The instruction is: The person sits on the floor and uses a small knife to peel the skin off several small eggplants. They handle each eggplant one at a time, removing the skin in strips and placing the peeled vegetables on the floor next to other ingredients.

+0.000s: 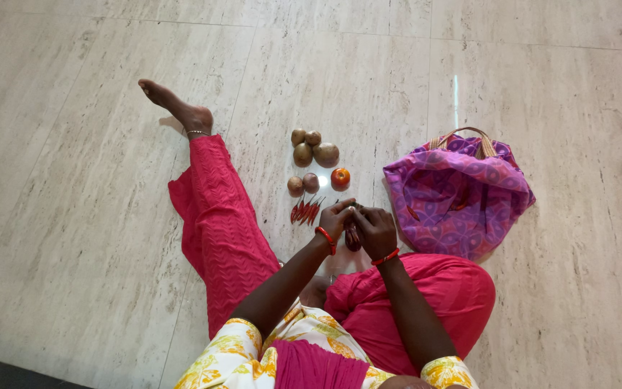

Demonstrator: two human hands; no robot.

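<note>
The floor is pale beige stone with faint grey veins. The trousers are bright pink-red with a woven zigzag pattern. The top is white with yellow flowers. Both bangles are red. The bag is purple with pink round motifs and tan handles. The potatoes are brown, the tomato is orange-red, and the chillies are red.

Small dark item between hands, unidentifiable
</note>
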